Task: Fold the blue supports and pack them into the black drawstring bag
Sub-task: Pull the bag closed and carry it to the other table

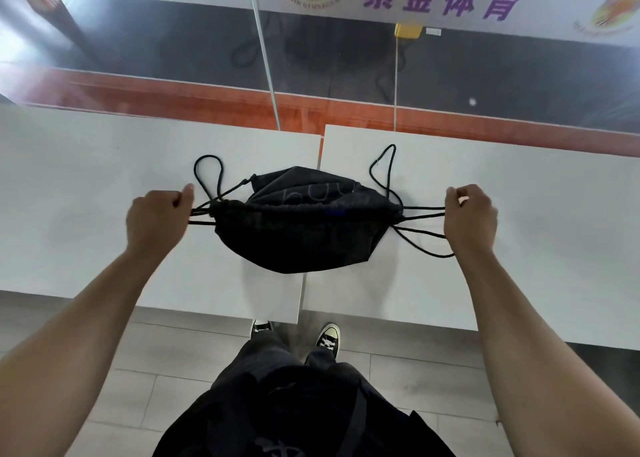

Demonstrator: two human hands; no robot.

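The black drawstring bag (298, 235) lies across the seam between two white tables, its gathered mouth running left to right. My left hand (157, 219) is closed on the cords (201, 214) coming out of the bag's left end. My right hand (469, 219) is closed on the cords (424, 214) at the right end. Both sets of cords are stretched taut away from the bag. A tiny blue patch (336, 211) shows at the mouth; the blue supports are otherwise hidden.
Two white tables, the left table (86, 193) and the right table (554, 249), meet with a narrow gap under the bag. Beyond them is a red strip of floor and a glass wall with a banner. My legs and shoes (327, 337) stand on grey tiles below the tables' near edge.
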